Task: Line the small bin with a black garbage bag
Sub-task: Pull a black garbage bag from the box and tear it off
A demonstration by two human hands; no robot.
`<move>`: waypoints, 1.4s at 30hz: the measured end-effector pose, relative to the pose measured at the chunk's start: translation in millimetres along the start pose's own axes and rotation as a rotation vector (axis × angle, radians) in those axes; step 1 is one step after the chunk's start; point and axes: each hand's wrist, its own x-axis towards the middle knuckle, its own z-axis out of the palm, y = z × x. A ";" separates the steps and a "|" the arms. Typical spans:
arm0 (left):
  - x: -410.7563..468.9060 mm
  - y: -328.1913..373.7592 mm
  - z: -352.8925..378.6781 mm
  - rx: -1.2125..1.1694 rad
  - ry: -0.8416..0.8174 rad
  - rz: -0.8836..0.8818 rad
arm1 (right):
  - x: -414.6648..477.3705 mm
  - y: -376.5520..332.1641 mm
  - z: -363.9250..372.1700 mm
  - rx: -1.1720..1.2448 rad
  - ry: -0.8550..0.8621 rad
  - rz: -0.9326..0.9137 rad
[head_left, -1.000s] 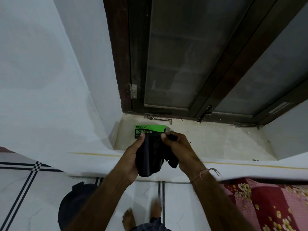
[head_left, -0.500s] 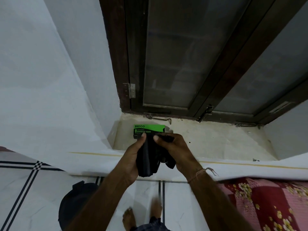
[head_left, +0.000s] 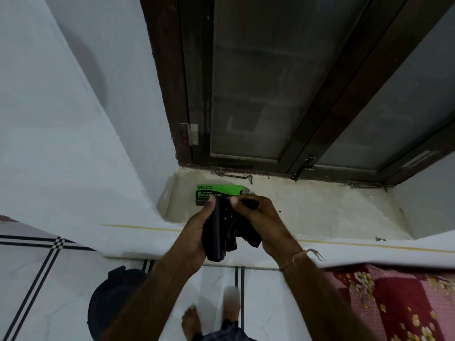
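Note:
A folded black garbage bag (head_left: 222, 232) is held in front of me over the window ledge. My left hand (head_left: 197, 230) grips its left side, thumb up on the top edge. My right hand (head_left: 261, 220) pinches the bag's upper right part with thumb and fingers. Behind the hands a green garbage-bag box (head_left: 216, 191) lies on the ledge. The small black bin (head_left: 110, 299) stands on the floor at lower left, partly hidden by my left forearm.
The pale stone ledge (head_left: 320, 210) runs under a dark wooden window frame (head_left: 246, 94) with a metal hook latch (head_left: 236, 175). A red floral bedspread (head_left: 394, 303) lies at lower right. My bare feet (head_left: 194, 323) stand on white tiled floor with black lines.
The hands have shifted slightly on the bag, the right thumb sliding left along its top edge toward the left thumb. The bag stays folded.

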 end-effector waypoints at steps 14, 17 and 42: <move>9.1 -12.7 11.7 -0.167 -0.008 -0.059 | 7.9 6.9 -4.8 0.031 0.076 -0.044; 12.7 -17.1 21.2 -0.287 -0.003 -0.059 | 6.3 9.3 0.9 0.089 0.115 -0.041; 36.9 -2.8 29.3 -0.033 0.133 0.157 | 16.0 -4.1 -39.1 -0.084 -0.100 -0.042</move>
